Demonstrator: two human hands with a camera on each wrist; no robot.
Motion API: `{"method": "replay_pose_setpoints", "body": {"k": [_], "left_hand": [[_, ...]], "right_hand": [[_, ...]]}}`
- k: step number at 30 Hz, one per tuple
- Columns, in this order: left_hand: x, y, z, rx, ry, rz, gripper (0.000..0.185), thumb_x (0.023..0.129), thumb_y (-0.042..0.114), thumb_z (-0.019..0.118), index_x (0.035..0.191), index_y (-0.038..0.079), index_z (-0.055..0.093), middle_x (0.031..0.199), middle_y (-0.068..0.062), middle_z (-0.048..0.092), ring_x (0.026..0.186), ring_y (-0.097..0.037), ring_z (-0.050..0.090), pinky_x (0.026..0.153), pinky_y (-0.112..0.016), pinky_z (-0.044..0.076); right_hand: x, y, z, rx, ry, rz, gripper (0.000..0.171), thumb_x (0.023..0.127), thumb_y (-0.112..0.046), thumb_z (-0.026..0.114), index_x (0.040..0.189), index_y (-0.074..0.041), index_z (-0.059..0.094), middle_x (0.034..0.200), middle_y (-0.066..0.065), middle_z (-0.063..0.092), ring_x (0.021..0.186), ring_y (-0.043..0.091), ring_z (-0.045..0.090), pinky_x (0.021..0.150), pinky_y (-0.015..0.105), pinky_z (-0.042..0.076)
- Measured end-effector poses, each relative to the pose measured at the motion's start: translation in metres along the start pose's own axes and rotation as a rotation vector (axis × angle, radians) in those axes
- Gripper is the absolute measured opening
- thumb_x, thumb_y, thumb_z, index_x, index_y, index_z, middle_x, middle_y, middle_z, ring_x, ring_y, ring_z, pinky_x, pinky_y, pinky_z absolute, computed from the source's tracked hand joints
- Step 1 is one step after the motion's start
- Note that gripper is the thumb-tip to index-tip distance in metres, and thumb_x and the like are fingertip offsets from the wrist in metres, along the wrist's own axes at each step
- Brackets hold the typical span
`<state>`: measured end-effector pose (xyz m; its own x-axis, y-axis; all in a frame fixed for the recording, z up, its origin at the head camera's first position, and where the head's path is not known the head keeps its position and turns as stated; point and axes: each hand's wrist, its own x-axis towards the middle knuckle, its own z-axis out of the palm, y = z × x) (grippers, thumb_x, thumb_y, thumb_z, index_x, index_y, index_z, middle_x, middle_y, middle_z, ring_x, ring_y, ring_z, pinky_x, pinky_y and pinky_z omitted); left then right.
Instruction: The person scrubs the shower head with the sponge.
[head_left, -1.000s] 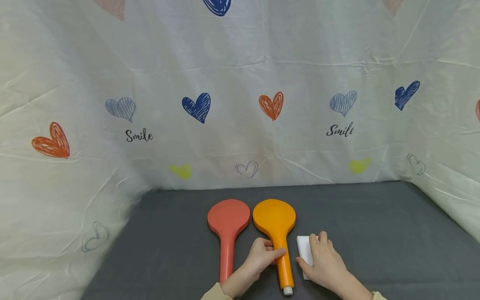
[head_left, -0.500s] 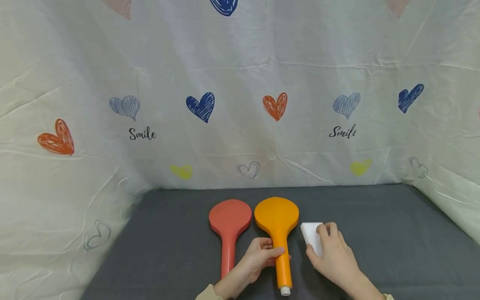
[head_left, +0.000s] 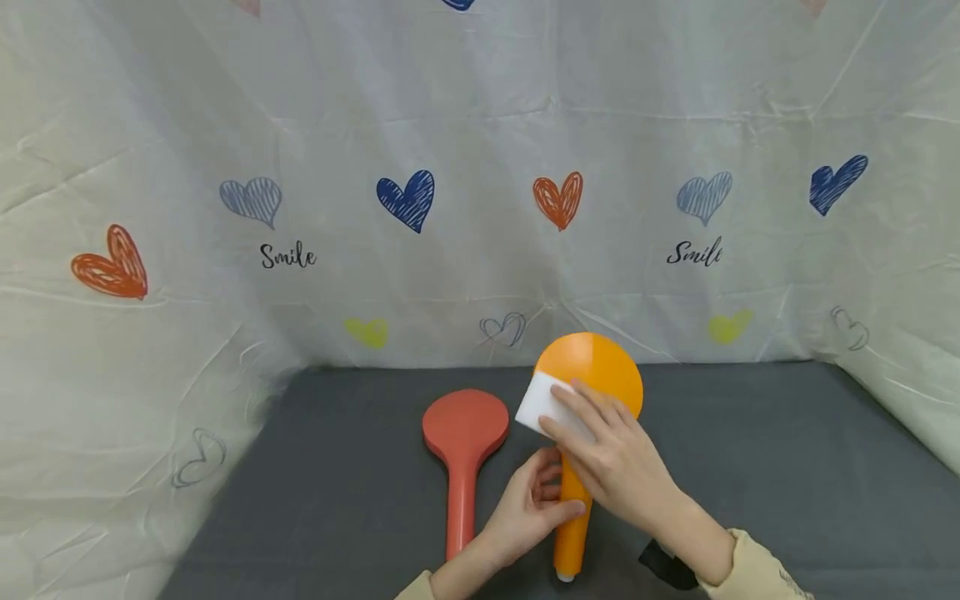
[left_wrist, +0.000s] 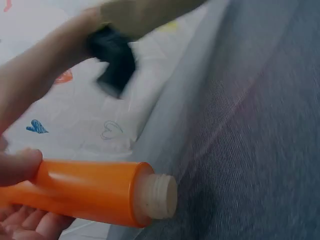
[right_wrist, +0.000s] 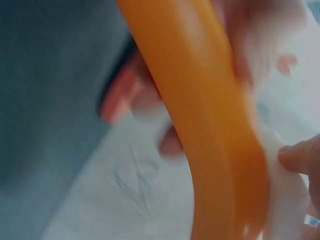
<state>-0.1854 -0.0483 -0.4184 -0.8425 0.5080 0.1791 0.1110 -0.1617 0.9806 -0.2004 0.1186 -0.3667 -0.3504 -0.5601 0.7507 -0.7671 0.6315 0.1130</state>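
My left hand grips the handle of an orange paddle, which has a round flat head. In the left wrist view a white threaded stub sticks out of the handle's end. My right hand holds a white sponge block at the lower part of the paddle's head, hiding the neck. The right wrist view shows the sponge against the orange surface, partly blurred. A red paddle of like shape lies on the table, left of the orange one.
Dark grey cloth covers the table. A pale curtain printed with hearts hangs behind it and along both sides. A black wrist device is on my right wrist.
The sponge has risen from the table and moved left onto the orange paddle with my right hand. The orange paddle's head has come up and tilted right; the red paddle stays.
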Motion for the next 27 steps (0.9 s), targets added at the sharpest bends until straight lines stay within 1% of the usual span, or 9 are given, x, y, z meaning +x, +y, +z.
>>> {"method": "replay_pose_setpoints", "body": {"k": [2, 6, 8, 10, 13, 17, 20, 23, 27], "left_hand": [[0.000, 0.002, 0.001, 0.035, -0.033, 0.028, 0.049, 0.087, 0.003, 0.064, 0.130, -0.003, 0.040, 0.119, -0.021, 0.056, 0.097, -0.025, 0.063, 0.080, -0.031, 0.052], [-0.001, 0.004, 0.002, 0.115, -0.047, 0.060, 0.043, 0.088, 0.010, 0.064, 0.125, 0.002, 0.046, 0.114, -0.018, 0.059, 0.092, -0.018, 0.065, 0.078, -0.028, 0.052], [-0.002, 0.005, 0.001, 0.153, -0.032, 0.073, 0.042, 0.087, 0.012, 0.065, 0.125, 0.004, 0.047, 0.114, -0.016, 0.060, 0.092, -0.016, 0.065, 0.078, -0.027, 0.052], [-0.002, 0.005, 0.000, 0.193, -0.017, 0.087, 0.042, 0.087, 0.013, 0.065, 0.124, 0.005, 0.047, 0.113, -0.014, 0.061, 0.093, -0.015, 0.064, 0.077, -0.026, 0.052], [-0.001, 0.005, -0.002, 0.238, 0.008, 0.117, 0.043, 0.087, 0.012, 0.065, 0.124, 0.005, 0.046, 0.114, -0.015, 0.061, 0.094, -0.017, 0.064, 0.077, -0.026, 0.052], [-0.001, 0.003, -0.005, 0.264, 0.030, 0.166, 0.047, 0.087, 0.008, 0.064, 0.129, 0.002, 0.043, 0.119, -0.017, 0.058, 0.098, -0.024, 0.063, 0.079, -0.027, 0.052], [-0.001, 0.001, -0.005, 0.268, 0.045, 0.177, 0.051, 0.087, 0.005, 0.064, 0.132, 0.000, 0.040, 0.122, -0.018, 0.056, 0.101, -0.027, 0.062, 0.080, -0.028, 0.051], [0.000, 0.000, -0.004, 0.260, 0.057, 0.157, 0.050, 0.086, 0.002, 0.064, 0.131, -0.001, 0.041, 0.120, -0.020, 0.057, 0.099, -0.028, 0.062, 0.079, -0.028, 0.052], [0.000, 0.001, -0.003, 0.239, 0.060, 0.128, 0.047, 0.086, 0.002, 0.064, 0.128, 0.000, 0.043, 0.116, -0.021, 0.059, 0.096, -0.027, 0.064, 0.078, -0.028, 0.052]], "right_hand": [[0.011, 0.012, -0.004, -0.008, 0.041, 0.043, 0.031, 0.099, -0.029, 0.044, 0.117, -0.014, 0.064, 0.134, 0.014, 0.047, 0.124, 0.035, 0.041, 0.095, 0.049, 0.038], [0.028, 0.037, -0.014, -0.015, 0.157, 0.215, 0.030, 0.089, -0.015, 0.062, 0.119, -0.010, 0.063, 0.132, 0.017, 0.049, 0.122, 0.036, 0.042, 0.090, 0.054, 0.038], [0.031, 0.045, -0.015, -0.011, 0.208, 0.289, 0.037, 0.085, -0.007, 0.065, 0.121, -0.008, 0.061, 0.131, 0.018, 0.049, 0.120, 0.037, 0.043, 0.089, 0.055, 0.038], [0.031, 0.045, -0.014, -0.014, 0.226, 0.309, 0.039, 0.085, -0.006, 0.064, 0.124, -0.007, 0.058, 0.132, 0.020, 0.047, 0.119, 0.038, 0.042, 0.090, 0.056, 0.036], [0.026, 0.034, -0.005, -0.005, 0.187, 0.199, 0.035, 0.093, -0.014, 0.054, 0.127, -0.007, 0.056, 0.136, 0.020, 0.043, 0.124, 0.040, 0.038, 0.095, 0.056, 0.033], [0.019, 0.010, 0.009, -0.005, 0.052, -0.065, 0.038, 0.099, -0.023, 0.034, 0.129, -0.010, 0.054, 0.141, 0.018, 0.039, 0.130, 0.038, 0.033, 0.100, 0.050, 0.032], [0.020, 0.005, 0.012, 0.000, 0.005, -0.151, 0.040, 0.099, -0.024, 0.032, 0.130, -0.011, 0.054, 0.142, 0.016, 0.039, 0.130, 0.035, 0.034, 0.100, 0.046, 0.034], [0.028, 0.017, 0.010, 0.016, 0.059, -0.053, 0.036, 0.096, -0.021, 0.042, 0.129, -0.011, 0.055, 0.141, 0.016, 0.040, 0.129, 0.034, 0.036, 0.099, 0.048, 0.036], [0.037, 0.041, 0.002, 0.035, 0.198, 0.210, 0.040, 0.090, -0.013, 0.055, 0.129, -0.009, 0.055, 0.137, 0.018, 0.043, 0.123, 0.035, 0.041, 0.095, 0.052, 0.038]]}}
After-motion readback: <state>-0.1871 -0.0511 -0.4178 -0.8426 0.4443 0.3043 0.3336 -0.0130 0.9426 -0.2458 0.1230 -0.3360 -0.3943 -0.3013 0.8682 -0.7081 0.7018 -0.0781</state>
